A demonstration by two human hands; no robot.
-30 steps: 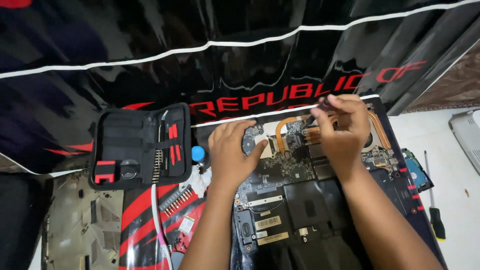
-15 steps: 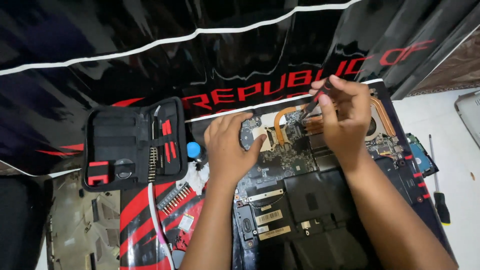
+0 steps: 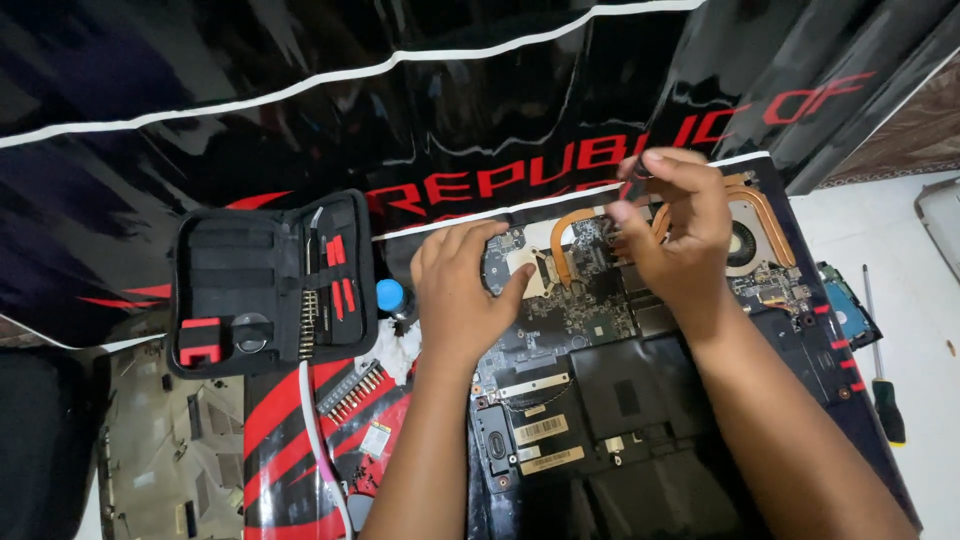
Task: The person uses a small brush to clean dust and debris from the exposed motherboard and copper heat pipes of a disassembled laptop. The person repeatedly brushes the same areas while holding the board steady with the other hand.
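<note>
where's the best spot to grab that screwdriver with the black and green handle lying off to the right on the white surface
Grip the black and green screwdriver by its thick handle end, which points toward the person, rather than by the thin metal shaft. It lies flat and lengthwise on the white surface, apart from the open laptop, so coming from above with the right hand looks easiest.

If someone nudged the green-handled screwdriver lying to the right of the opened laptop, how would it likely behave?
The screwdriver would probably roll, since its thin shaft and rounded handle lie flat on the smooth white surface. It looks stiff and light, so a fingertip push should shift it easily. It lies apart from the right hand and the laptop, with nothing beside it to stop it.
</note>
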